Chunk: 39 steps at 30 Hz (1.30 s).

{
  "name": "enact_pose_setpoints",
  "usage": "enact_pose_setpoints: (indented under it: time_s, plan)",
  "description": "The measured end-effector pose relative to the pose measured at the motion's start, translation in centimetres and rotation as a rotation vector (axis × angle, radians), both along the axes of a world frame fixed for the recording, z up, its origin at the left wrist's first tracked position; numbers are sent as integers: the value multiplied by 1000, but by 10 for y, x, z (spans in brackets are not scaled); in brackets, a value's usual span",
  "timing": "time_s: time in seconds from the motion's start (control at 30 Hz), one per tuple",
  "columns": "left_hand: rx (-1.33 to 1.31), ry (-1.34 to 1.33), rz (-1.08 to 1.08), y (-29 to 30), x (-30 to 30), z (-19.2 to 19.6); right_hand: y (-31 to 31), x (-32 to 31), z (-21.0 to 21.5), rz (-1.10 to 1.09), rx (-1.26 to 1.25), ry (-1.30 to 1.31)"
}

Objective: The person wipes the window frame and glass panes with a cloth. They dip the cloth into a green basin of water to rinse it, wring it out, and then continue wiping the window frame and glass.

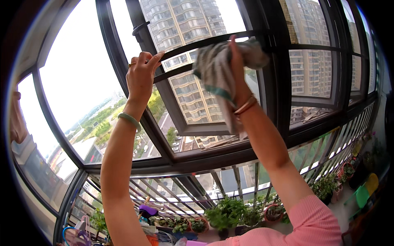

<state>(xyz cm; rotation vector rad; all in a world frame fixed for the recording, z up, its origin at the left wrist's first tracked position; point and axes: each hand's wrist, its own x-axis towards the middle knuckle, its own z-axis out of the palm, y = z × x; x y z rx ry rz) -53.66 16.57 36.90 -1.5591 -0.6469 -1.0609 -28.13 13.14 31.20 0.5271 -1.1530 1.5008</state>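
My left hand (140,80) is raised in front of the window, its fingers curled over the end of a dark horizontal window bar (186,48). My right hand (239,74) grips a bunched grey-beige cloth (215,67) with a green edge. The cloth lies across the bars and hangs down past the wrist; part of it is blurred. Behind it, a tilted-out window sash (201,130) shows below the bars. A pale green bangle (129,121) circles my left wrist, and bracelets (245,104) sit on the right one.
A metal railing (230,180) runs below the window. Along it stand potted plants (225,213), with a purple item (147,211) further left. At the right are a green object (362,196) and more pots (348,169). Tall buildings (184,18) rise outside.
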Motion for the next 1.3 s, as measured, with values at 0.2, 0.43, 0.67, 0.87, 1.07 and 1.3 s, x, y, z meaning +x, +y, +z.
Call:
enact_pose_setpoints:
  time_s: [0.2,0.43,0.67,0.87,1.07,1.3]
  plan:
    - [-67,-21,-68,5,-5,-11,-2,-57,7,-570,-333,124]
    - [-41,41,-59,11,-15,-12,-26,-15,-36,-1030,-340,206]
    - [6,15,-97,16,-18,-13,-53,35,-46,-2122,-6,90]
    - [-30,22,-169,13,-19,-24,5,48,-90,-2839,460,-1106]
    - [-114,52,-235,14,-31,-35,31,-44,-107,-2218,904,-797]
    - [-325,60,-411,9,-47,-32,48,-114,-92,-1249,577,-647]
